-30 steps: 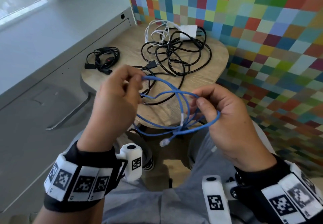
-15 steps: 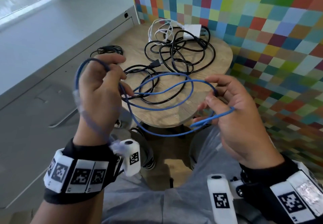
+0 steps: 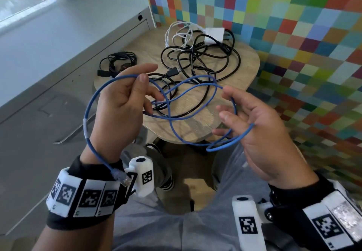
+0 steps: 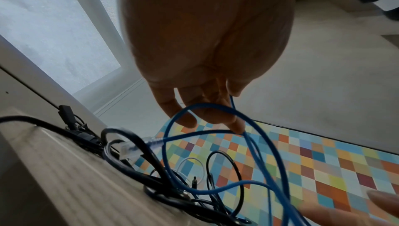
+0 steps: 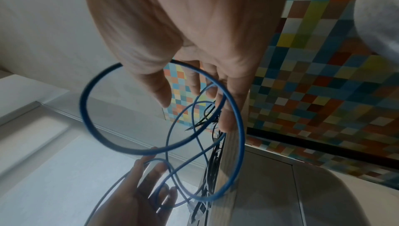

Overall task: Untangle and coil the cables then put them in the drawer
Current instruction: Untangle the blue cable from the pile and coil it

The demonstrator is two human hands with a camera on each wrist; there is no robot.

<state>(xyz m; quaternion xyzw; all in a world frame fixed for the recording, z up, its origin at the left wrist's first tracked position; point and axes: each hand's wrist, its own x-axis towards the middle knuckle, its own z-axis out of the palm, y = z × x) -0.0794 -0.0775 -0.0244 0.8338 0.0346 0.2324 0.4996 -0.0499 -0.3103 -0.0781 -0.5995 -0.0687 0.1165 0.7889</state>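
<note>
A blue network cable (image 3: 232, 139) hangs in loose loops between my hands, above my lap. My left hand (image 3: 146, 73) pinches it between thumb and forefinger. From there one end arcs round the back of that hand, and its clear plug (image 3: 122, 178) rests on the wrist band. My right hand (image 3: 227, 104) has its fingers spread and relaxed, and the loops drape across its palm. The right wrist view shows the blue cable (image 5: 86, 110) ringed over those fingers. In the left wrist view the cable's other plug (image 4: 131, 147) dangles below the fingers.
A round wooden table (image 3: 244, 74) stands ahead with a tangle of black cables (image 3: 195, 61), a white cable with its charger (image 3: 213, 34) and a small black bundle (image 3: 117, 63). A grey cabinet front with a handle (image 3: 66, 135) is on the left. A checkered wall is on the right.
My hands have drawn apart and the bunched loops have spread wide. The left hand pulled one plug end out and over its back. The right hand's fingers have uncurled.
</note>
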